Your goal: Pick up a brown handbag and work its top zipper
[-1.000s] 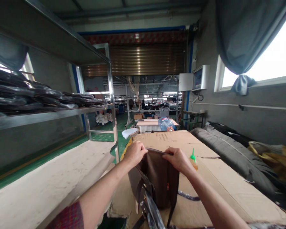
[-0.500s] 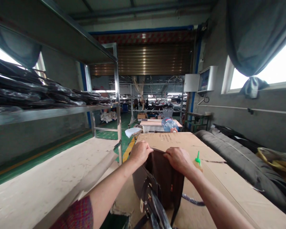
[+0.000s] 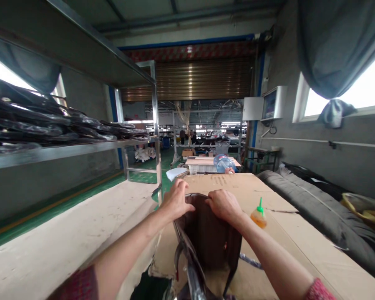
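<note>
A dark brown handbag [image 3: 202,237] stands on the cardboard-covered table in front of me, its mouth facing me and its inside showing. My right hand [image 3: 225,204] has its fingers wrapped over the bag's far rim on the right. At the left corner of the rim is my left hand [image 3: 177,200], thumb and fingers apart, the thumb reaching over the opening. Plastic-wrapped handles hang at the near side, partly cut off by the frame. A small red-gold zipper pull [image 3: 225,246] shows on the inner right wall. Right of my right hand stands a bottle [image 3: 258,217] with a green nozzle and amber liquid.
Flat cardboard [image 3: 284,233] covers the table. On the left, a metal rack [image 3: 157,116] carries a pile of dark, plastic-wrapped items [image 3: 43,121] above a pale, paper-covered surface [image 3: 81,221]. Grey fabric rolls [image 3: 303,204] lie along the right. A blue water jug [image 3: 224,163] lies beyond the table.
My left hand has loosened from the rim and its fingers have spread. My right hand has shifted slightly left along the rim. The bag's mouth is wider, and its near side has dropped.
</note>
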The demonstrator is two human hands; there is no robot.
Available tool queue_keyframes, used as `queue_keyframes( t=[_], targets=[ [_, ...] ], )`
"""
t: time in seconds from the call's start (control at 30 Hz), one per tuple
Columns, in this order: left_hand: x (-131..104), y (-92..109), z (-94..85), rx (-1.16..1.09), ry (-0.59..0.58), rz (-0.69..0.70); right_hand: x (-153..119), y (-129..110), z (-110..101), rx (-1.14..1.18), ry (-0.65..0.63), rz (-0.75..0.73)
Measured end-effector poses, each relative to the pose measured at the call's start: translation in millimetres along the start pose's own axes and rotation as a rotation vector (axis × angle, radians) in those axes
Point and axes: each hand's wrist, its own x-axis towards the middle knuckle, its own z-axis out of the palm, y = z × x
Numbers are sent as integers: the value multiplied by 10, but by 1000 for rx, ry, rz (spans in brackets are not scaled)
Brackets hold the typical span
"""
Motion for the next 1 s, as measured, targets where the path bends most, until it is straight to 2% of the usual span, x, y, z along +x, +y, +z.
queue_keyframes(
  t=[0.1,0.17,0.23,0.3,0.37,0.47,0.53,0.6,0.63,0.7,0.77,0.8,0.87,0.93,1.0],
  targets=[
    [-198,-100,-235,-101,-54,-123,-109,-24,-197,0,44,0],
    [-314,-112,-413,-283,-153,-284,-174,-79,-372,-12,79,-20],
    [-402,-55,-606,-417,-247,-372,-229,-156,-571,-36,117,-40],
    [-449,64,-813,-417,-277,-336,-280,-232,-794,-67,160,-49],
    [-435,212,-1031,-321,-250,-235,-326,-281,-1035,-99,228,-50],
    [-284,399,-1316,-191,-182,-112,-376,-268,-1386,-123,335,-47],
    [-134,471,-1406,-161,-128,-72,-394,-195,-1536,-130,353,-25],
    [-4,502,-1352,-149,-117,-38,-404,-77,-1546,-144,315,11],
    [40,506,-1265,-133,-131,-21,-407,-4,-1485,-150,274,27],
    [80,492,-983,-58,-195,25,-409,164,-1238,-150,172,39],
    [74,454,-619,29,-289,47,-401,345,-881,-101,72,34],
    [63,430,-436,68,-338,21,-395,431,-694,-58,18,40],
    [50,384,-127,112,-350,-5,-379,574,-369,37,-36,55],
    [57,359,68,153,-342,-22,-362,666,-161,79,-26,52],
    [85,370,156,203,-326,-21,-339,709,-74,82,-7,38]
  ],
)
